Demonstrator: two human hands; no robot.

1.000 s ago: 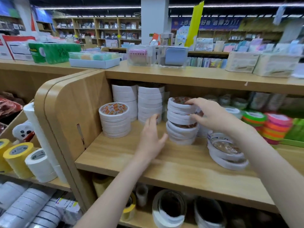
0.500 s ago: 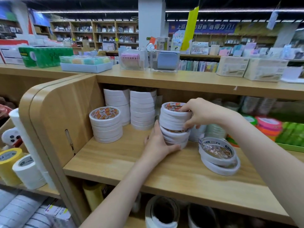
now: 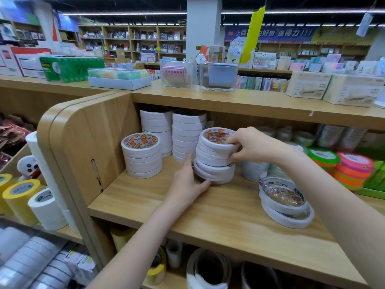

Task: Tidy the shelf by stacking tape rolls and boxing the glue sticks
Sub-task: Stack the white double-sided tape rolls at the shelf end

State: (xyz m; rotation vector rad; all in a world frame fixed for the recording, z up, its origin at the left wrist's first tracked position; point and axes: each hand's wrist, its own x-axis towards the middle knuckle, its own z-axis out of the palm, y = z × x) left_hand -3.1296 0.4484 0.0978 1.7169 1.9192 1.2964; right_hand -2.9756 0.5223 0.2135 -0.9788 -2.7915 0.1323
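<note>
Shop aisles with stocked shelving fill the background, and a wooden shelf (image 3: 187,207) is seen close up in the foreground. On its middle stands an uneven stack of white tape rolls (image 3: 214,157), its upper rolls shifted slightly out of line with the lower ones. The left hand (image 3: 187,184) is laid against the stack's lower left side — fingers straight and together, the thumb touching the bottom roll. The right hand (image 3: 248,146) is curled round the upper rolls from the right, the fingertips pinching the top edge and the thumb pressed lower down. Just to the left, a neat shorter stack (image 3: 142,155) with a printed orange label on top is placed, apart from the held one. Behind both, two taller white stacks (image 3: 173,132) are set against the back of the shelf. At the right front, wide thin tape rolls (image 3: 285,203) are piled loosely — one slid off-centre. Further right, neon green and pink rolls (image 3: 345,167) are stacked. On the top surface (image 3: 250,103), boxes and clear cases are displayed.
</note>
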